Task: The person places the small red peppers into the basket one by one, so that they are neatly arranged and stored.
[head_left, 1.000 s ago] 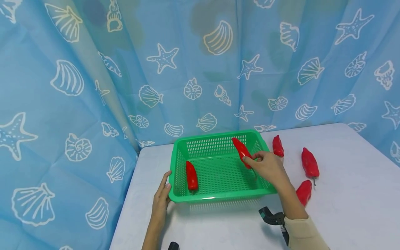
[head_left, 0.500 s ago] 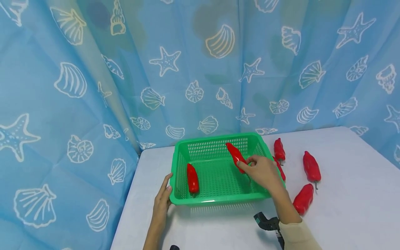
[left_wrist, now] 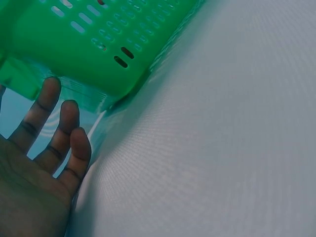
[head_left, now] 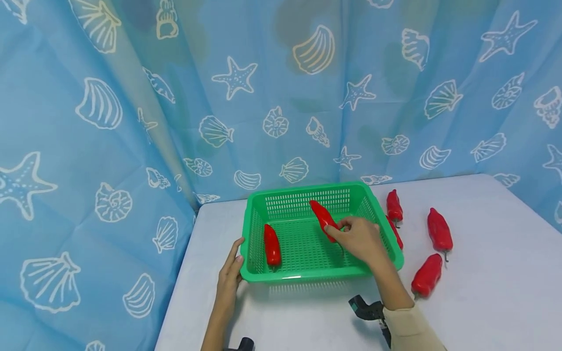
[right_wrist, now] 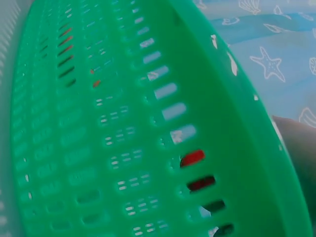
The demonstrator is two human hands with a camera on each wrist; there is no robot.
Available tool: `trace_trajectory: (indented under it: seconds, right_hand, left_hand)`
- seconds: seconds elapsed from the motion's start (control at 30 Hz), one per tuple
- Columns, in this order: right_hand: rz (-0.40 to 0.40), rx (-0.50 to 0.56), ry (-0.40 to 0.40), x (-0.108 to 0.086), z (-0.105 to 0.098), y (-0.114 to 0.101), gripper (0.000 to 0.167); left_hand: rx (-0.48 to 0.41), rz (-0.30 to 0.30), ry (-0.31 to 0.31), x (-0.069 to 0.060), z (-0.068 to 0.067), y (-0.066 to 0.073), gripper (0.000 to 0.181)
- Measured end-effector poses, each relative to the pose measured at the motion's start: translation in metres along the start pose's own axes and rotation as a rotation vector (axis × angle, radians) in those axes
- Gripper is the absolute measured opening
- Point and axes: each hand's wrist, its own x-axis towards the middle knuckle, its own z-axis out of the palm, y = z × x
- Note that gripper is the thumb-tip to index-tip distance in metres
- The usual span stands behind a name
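Observation:
My right hand (head_left: pixel 357 239) pinches a red pepper (head_left: pixel 322 218) near its stem end, with the tip pointing up and left. It holds the pepper over the inside of a green plastic basket (head_left: pixel 316 276). A second red pepper (head_left: pixel 272 246) lies in the basket's left part. My left hand (head_left: pixel 229 273) touches the basket's left side with its fingers extended. In the left wrist view, those fingers (left_wrist: pixel 69 118) are straight and spread beside the green wall (left_wrist: pixel 84 49). The basket wall (right_wrist: pixel 237 138) hides most of the right hand in the right wrist view.
Right of the basket, several red peppers lie on the white table (head_left: pixel 491 273): one at the back (head_left: pixel 394 205), one farther right (head_left: pixel 439 230), one in front (head_left: pixel 427 276), and one partly hidden behind the rim (head_left: pixel 396 231). A blue shell-patterned curtain (head_left: pixel 272 97) hangs behind.
My right hand has moved left with the pepper, farther over the basket. A pepper beyond the basket's right rim has come into sight. The left hand keeps its place on the basket.

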Motion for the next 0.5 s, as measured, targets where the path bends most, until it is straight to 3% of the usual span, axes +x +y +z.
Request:
trace_trajectory:
  seconds: [0.5]
  right_hand:
    - [-0.027, -0.018, -0.042, 0.002, 0.021, -0.015, 0.037]
  left_hand:
    - [-0.019, -0.003, -0.008, 0.0, 0.0, -0.001, 0.044]
